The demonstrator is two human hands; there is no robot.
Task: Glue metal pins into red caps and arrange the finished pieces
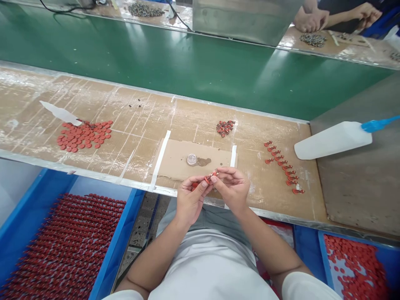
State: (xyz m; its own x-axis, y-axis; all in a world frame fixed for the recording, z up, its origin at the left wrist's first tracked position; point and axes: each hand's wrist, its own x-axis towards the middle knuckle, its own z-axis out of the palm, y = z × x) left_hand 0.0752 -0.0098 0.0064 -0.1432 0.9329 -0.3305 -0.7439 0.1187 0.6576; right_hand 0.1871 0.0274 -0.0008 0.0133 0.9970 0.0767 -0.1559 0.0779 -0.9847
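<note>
At the front edge of the bench my left hand (191, 201) is closed, with a small red disc (206, 179) pinched between thumb and fingers. My right hand (233, 191) meets it, its thumb and forefinger pinching a small red-and-metal piece (214, 173) against the disc. Fingers hide much of both parts. Just beyond the hands, a small round clear dish (191, 159) stands on a taped cardboard sheet (175, 150), beside a dark wet stain. Farther back lies a little heap of red-and-dark metal pieces (225, 128). Several assembled red parts (285, 167) form a slanting row at right.
Red discs (84, 135) lie spread at left under a white strip (61, 113). A white bottle with blue nozzle (334, 140) leans at right. Blue bins (125, 225) hold rows of red parts and loose discs (359, 262). Beyond the green belt (156, 66), another person's hands (312, 18) work.
</note>
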